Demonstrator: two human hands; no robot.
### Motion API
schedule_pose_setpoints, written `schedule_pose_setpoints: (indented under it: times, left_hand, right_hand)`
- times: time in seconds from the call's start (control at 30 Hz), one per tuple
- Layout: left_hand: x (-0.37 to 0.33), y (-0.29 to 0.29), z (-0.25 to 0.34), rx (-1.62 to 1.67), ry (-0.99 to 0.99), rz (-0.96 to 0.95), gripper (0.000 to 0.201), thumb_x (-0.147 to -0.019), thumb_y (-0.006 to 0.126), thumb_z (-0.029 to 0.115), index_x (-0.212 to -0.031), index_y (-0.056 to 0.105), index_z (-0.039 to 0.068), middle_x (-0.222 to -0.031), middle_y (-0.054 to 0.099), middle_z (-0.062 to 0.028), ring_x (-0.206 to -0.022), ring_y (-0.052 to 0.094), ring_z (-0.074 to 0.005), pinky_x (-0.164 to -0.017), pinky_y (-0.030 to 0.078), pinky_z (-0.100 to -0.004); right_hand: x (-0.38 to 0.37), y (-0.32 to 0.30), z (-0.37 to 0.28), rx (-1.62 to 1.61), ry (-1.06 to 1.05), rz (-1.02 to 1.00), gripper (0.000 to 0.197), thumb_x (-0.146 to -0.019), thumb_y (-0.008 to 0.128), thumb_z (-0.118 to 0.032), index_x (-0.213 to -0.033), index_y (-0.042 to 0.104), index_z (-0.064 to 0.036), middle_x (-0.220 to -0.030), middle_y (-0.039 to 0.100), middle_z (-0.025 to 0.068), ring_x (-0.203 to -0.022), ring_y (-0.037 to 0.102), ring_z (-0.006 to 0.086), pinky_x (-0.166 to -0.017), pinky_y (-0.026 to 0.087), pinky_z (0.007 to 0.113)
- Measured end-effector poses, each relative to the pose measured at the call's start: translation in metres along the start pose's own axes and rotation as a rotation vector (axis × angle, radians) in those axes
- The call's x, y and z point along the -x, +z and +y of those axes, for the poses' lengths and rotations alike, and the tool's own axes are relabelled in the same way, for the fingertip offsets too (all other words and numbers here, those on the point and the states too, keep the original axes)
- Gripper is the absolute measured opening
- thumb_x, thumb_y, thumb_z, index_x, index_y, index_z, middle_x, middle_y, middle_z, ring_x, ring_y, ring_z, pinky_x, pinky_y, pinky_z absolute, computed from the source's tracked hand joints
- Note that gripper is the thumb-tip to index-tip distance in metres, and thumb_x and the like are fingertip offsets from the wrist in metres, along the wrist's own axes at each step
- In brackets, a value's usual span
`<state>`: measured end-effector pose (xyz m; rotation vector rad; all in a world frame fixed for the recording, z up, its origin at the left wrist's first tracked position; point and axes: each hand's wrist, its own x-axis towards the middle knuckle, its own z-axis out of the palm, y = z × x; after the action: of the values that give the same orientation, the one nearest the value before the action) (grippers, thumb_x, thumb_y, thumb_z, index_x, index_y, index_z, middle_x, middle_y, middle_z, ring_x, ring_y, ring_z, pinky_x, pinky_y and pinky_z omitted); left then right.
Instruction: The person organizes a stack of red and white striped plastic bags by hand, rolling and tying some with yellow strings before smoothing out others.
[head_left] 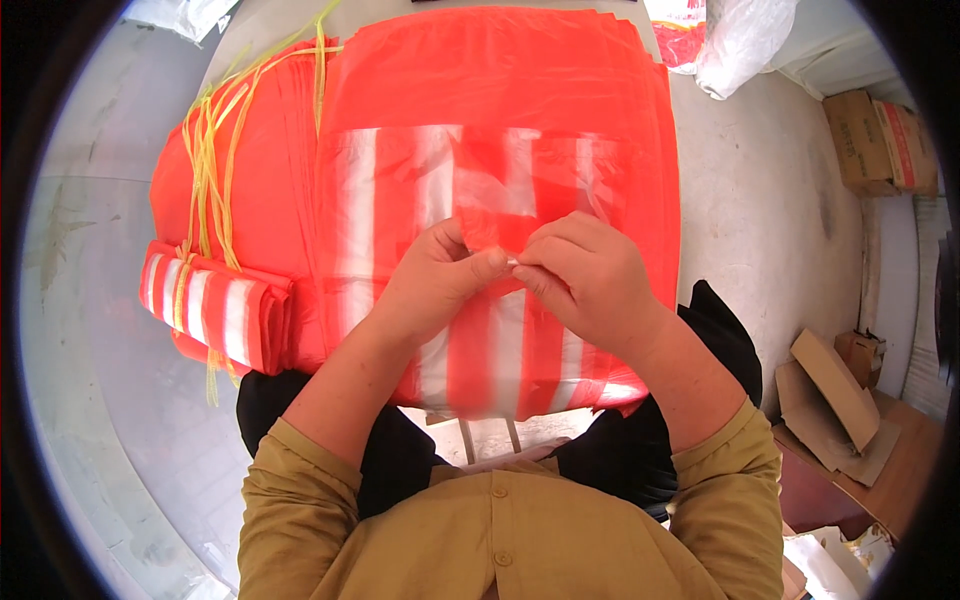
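My left hand and my right hand meet over a red plastic bag with whitish, see-through stripes. Thumbs and fingers of both are pinched together on a small gathered bit of its thin film, fingertips almost touching. The striped bag lies spread over a thick stack of red plastic bags in front of me, and its near edge hangs toward my lap. To the left, a folded bundle of striped bags is tied round with a yellow strip and rests on more red plastic.
Loose yellow strips drape over the red plastic at left. Cardboard boxes stand far right, and an opened carton sits nearer on a brown surface. A clear plastic bag hangs past the stack's far right corner.
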<state>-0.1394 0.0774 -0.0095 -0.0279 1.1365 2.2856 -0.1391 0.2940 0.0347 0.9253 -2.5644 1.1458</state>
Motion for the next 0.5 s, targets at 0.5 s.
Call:
schedule_pose_setpoints:
  times: [0.5]
  left_hand:
    - [0.0,0.008,0.0,-0.044,0.002,0.085,0.011,-0.099,0.07,0.016,-0.105,0.066,0.008,-0.101,0.071,-0.0001,-0.091,0.064,-0.0081,-0.085,0.053,-0.0275]
  right_hand:
    - [-0.004,-0.023,0.014,-0.102,0.215,0.052,0.006,-0.089,0.073,-0.003,-0.089,0.067,-0.0008,-0.089,0.068,0.0103,-0.084,0.065,0.023,-0.074,0.051,0.032]
